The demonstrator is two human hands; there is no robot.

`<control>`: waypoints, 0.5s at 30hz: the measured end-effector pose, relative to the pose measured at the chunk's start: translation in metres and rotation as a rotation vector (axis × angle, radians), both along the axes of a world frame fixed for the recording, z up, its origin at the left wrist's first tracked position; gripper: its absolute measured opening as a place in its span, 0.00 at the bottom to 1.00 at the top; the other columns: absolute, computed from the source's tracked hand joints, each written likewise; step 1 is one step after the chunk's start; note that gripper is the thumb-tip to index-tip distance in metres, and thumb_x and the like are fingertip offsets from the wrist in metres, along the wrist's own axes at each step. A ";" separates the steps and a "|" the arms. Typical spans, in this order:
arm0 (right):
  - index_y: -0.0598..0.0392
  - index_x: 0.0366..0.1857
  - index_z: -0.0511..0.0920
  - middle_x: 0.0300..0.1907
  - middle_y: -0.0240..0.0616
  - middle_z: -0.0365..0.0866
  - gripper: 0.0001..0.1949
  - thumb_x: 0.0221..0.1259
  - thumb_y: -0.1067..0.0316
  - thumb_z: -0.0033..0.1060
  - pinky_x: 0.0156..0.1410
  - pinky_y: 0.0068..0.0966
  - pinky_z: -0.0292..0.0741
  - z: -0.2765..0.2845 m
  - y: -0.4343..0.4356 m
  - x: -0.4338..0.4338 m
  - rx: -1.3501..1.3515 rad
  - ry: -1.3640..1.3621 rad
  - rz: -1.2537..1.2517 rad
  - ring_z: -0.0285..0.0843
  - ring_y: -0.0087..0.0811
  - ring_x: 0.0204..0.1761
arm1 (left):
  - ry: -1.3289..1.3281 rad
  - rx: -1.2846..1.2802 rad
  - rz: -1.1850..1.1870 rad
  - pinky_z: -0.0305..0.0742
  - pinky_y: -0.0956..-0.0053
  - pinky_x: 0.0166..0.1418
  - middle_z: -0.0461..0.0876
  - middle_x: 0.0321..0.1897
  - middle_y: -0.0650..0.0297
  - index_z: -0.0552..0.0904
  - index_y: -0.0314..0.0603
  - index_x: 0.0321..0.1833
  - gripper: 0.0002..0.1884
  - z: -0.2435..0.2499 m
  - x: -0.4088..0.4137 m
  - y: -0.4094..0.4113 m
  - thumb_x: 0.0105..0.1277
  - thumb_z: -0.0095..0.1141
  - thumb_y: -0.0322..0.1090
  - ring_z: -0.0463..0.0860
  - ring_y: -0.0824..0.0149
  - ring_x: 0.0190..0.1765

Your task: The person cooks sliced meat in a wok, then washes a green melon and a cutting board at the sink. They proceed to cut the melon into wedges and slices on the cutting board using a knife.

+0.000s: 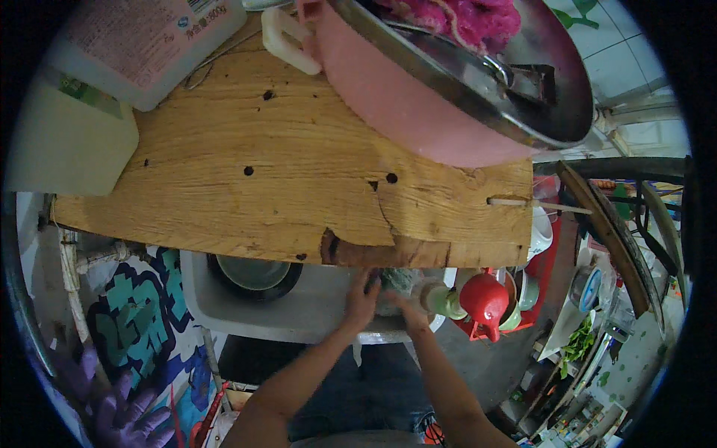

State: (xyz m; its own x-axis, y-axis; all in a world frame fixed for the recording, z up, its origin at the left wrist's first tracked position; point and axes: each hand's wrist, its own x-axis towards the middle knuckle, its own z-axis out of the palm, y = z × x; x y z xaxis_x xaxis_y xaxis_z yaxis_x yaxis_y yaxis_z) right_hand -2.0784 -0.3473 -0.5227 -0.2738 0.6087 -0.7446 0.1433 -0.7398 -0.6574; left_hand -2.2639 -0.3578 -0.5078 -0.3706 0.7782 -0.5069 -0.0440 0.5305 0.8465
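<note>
Both my hands reach over a light grey sink basin (330, 330), just below the edge of a wooden shelf. My left hand (363, 299) has a small dark thing at its fingers; whether it grips it I cannot tell. My right hand (408, 311) is blurred and lies close on the right, beside a greenish, blurred item (396, 283) between the two hands. The shelf edge partly hides my fingertips. A dark-rimmed round bowl (255, 274) lies at the basin's left part. Right of my right hand are a pale green container (440, 299) and a red vessel (484, 299).
The wooden shelf (269, 213) crosses above the basin, carrying a pink pot (403, 106) and large plastic containers (73, 134). A stick (538, 205) juts from its right end. Purple gloves (126, 414) hang at lower left. Dishes fill a red rack (546, 285) at right.
</note>
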 end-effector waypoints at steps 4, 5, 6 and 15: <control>0.53 0.72 0.70 0.67 0.37 0.76 0.33 0.63 0.60 0.74 0.72 0.33 0.73 -0.019 -0.013 0.008 -0.105 0.019 -0.517 0.73 0.35 0.69 | 0.009 0.100 -0.083 0.76 0.58 0.62 0.85 0.53 0.47 0.79 0.39 0.65 0.23 0.000 -0.004 0.015 0.74 0.59 0.46 0.84 0.48 0.59; 0.52 0.73 0.69 0.69 0.38 0.74 0.34 0.63 0.60 0.74 0.73 0.34 0.72 -0.021 -0.013 0.006 -0.067 -0.007 -0.502 0.71 0.35 0.70 | -0.127 0.045 -0.074 0.76 0.58 0.61 0.85 0.54 0.48 0.80 0.40 0.65 0.23 -0.007 -0.008 0.024 0.74 0.59 0.47 0.84 0.49 0.59; 0.52 0.73 0.68 0.71 0.38 0.72 0.35 0.63 0.60 0.75 0.74 0.35 0.71 -0.020 -0.015 0.005 -0.006 -0.061 -0.473 0.70 0.36 0.71 | -0.188 -0.024 -0.102 0.76 0.59 0.62 0.84 0.56 0.47 0.79 0.41 0.66 0.23 -0.018 -0.015 0.036 0.74 0.59 0.46 0.83 0.49 0.60; 0.52 0.74 0.68 0.74 0.38 0.68 0.30 0.73 0.49 0.61 0.78 0.37 0.66 -0.027 0.008 0.017 0.063 0.190 -0.003 0.66 0.37 0.74 | 0.472 -0.074 -0.175 0.66 0.45 0.73 0.64 0.78 0.46 0.72 0.55 0.76 0.29 0.022 0.007 -0.025 0.73 0.58 0.48 0.69 0.36 0.72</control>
State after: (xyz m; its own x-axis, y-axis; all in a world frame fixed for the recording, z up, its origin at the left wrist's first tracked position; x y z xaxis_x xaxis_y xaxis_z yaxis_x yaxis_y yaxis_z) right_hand -2.0613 -0.3390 -0.5493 -0.4037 0.6536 -0.6402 0.0098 -0.6966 -0.7174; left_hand -2.2574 -0.3828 -0.4856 -0.4396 0.8177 -0.3717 0.4295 0.5548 0.7126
